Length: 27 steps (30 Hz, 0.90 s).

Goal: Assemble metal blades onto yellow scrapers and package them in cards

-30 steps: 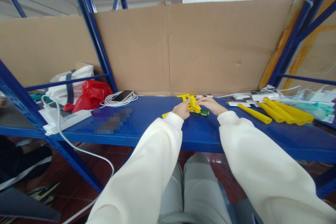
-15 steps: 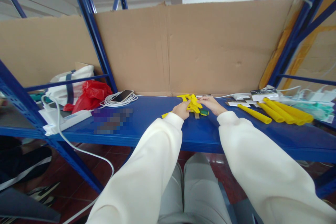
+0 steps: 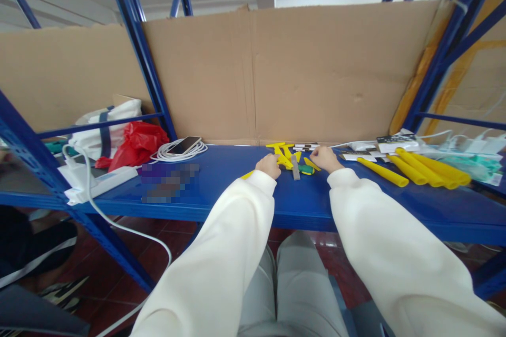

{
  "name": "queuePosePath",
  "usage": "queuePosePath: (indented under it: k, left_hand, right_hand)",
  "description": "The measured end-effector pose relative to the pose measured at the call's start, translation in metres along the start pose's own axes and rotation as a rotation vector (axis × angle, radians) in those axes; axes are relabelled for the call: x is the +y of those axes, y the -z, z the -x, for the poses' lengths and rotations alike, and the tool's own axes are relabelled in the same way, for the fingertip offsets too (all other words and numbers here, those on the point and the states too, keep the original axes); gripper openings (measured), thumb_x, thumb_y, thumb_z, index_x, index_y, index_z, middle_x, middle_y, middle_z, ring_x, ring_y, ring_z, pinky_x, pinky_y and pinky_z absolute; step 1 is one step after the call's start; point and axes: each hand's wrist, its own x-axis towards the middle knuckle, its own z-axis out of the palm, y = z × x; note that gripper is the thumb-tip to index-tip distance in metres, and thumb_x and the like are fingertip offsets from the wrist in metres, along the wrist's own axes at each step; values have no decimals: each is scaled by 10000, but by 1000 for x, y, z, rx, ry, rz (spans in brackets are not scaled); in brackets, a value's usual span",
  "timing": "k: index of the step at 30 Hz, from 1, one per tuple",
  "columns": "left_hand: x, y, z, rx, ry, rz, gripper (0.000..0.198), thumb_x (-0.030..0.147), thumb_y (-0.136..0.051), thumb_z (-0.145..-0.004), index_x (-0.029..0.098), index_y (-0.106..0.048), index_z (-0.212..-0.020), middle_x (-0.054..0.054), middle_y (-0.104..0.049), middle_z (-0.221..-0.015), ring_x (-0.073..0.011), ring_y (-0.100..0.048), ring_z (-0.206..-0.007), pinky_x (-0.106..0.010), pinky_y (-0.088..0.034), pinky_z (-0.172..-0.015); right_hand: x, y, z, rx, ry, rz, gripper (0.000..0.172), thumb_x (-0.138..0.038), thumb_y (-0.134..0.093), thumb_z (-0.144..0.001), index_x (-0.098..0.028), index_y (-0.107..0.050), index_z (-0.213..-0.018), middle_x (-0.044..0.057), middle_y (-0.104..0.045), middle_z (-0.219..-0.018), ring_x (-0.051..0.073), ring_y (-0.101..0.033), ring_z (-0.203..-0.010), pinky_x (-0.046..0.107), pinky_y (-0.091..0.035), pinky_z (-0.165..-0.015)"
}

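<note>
Your two hands rest on a blue shelf (image 3: 221, 189), both in white sleeves, with a small scatter of yellow pieces (image 3: 285, 160) lying between them.

Your left hand (image 3: 269, 165) is curled, its fingers closed on the near end of one yellow piece. That piece runs from your fingertips toward 2 o'clock, its long axis slanting away and to the right. Your right hand (image 3: 326, 158) is loosely curled into a fist; whether it holds anything cannot be told. The yellow pieces lie at 9 o'clock from it, just beside the knuckles, so your left hand is the nearer one and already touches them.

Among the pieces lie a small grey strip (image 3: 294, 166), pointing almost straight away from you, and a green bit (image 3: 307, 170) just right of it.

At 3 o'clock from your right hand, a few yellow tubes (image 3: 419, 168) lie side by side, their long axes running left to right. At 9 o'clock from your left hand, well apart, a phone (image 3: 184, 144) sits on a coil of white cable (image 3: 166, 154). Farther left are a red bag (image 3: 136, 143) and a white power strip (image 3: 98, 181).

No open container shows on the shelf. A cardboard sheet (image 3: 253, 73) stands behind everything at 12 o'clock.
</note>
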Motion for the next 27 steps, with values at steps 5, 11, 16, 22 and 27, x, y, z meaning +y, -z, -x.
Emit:
queuePosePath:
  k: [5,11,16,22,27]
  left_hand:
    - [2,0,0,-29,16,6,476,151,-601,-900,255,-692,-1355,-102,-699,-1348,-255,-678,-1225,-327,-528,-1060]
    - [3,1,0,-53,-15,24,510,147,-627,-906,262,-662,-1402,-90,-686,-1391,-247,-658,-1264,-308,-515,-1070]
    - [4,0,0,-73,-59,16,502,154,-626,-916,244,-658,-1409,-89,-681,-1404,-243,-633,-1304,-294,-491,-1093]
    - [4,-1,-2,-106,-167,44,490,158,-614,-930,239,-657,-1412,-81,-671,-1425,-236,-624,-1323,-295,-465,-1128]
    - [3,-2,-3,-105,-193,51,491,167,-626,-925,235,-657,-1411,-84,-672,-1424,-236,-622,-1330,-294,-464,-1131]
  right_hand:
    - [-11,-5,3,-90,167,-85,276,-419,-655,-870,-193,-777,-771,116,-793,-886,261,-737,-892,314,-526,-792]
    - [-20,-20,6,-152,186,-250,264,-409,-742,-758,-210,-675,-598,52,-736,-707,232,-701,-772,291,-484,-688]
    - [-22,-25,2,-76,143,-571,237,-297,-699,-716,-211,-555,-549,-8,-619,-590,176,-610,-657,283,-477,-662]
    - [-28,-16,4,-94,-25,-1035,261,-282,-708,-804,-232,-497,-659,4,-660,-650,182,-632,-607,326,-534,-646]
    - [-33,-6,12,-233,-58,-1237,235,-219,-709,-862,-228,-508,-740,-14,-688,-652,155,-647,-542,296,-553,-608]
